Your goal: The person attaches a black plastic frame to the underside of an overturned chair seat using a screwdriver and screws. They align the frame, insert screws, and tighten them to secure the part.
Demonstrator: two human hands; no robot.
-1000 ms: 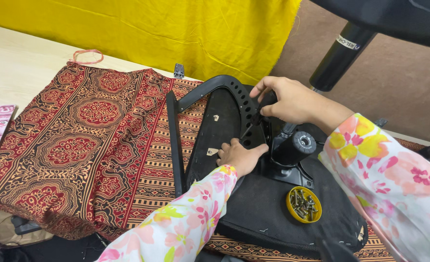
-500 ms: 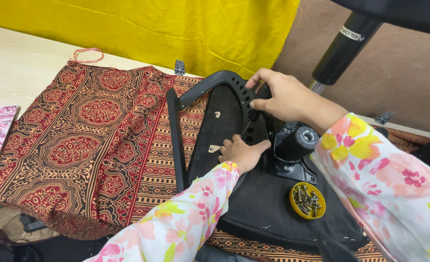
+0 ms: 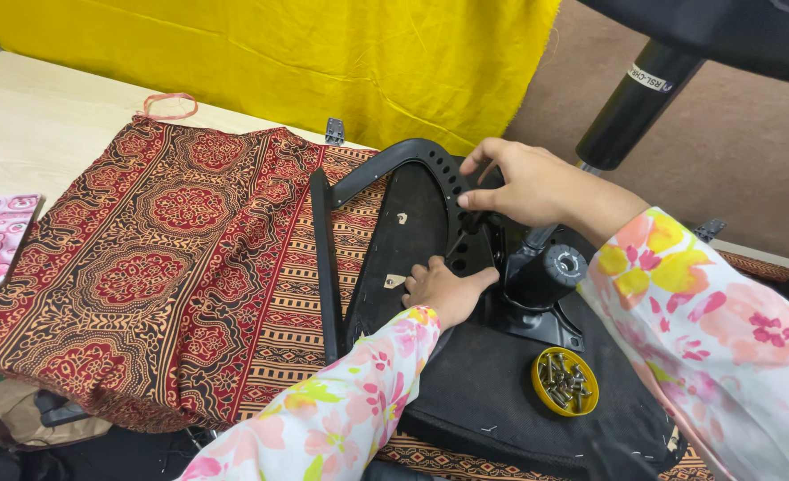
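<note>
Right hand (image 3: pixel 524 183) is gripping the black armrest (image 3: pixel 412 165), left hand (image 3: pixel 446 289) curled on the chair seat (image 3: pixel 492 401), yellow screw cup (image 3: pixel 565 381) just beside.

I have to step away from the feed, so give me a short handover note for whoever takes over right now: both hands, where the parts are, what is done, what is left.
Left hand: pressed on the underside of the upturned black chair seat, beside the mechanism.
Right hand: fingers gripping the perforated black armrest bracket at the seat's edge.
Parts: the seat lies upside down on the red patterned cloth; the black mechanism with its cylinder socket sits on the seat; a yellow lid of screws rests on the seat near the right sleeve.
Done: the bracket is placed against the seat.
Left: I cannot tell whether any screws are in; loose screws remain in the lid.
</note>
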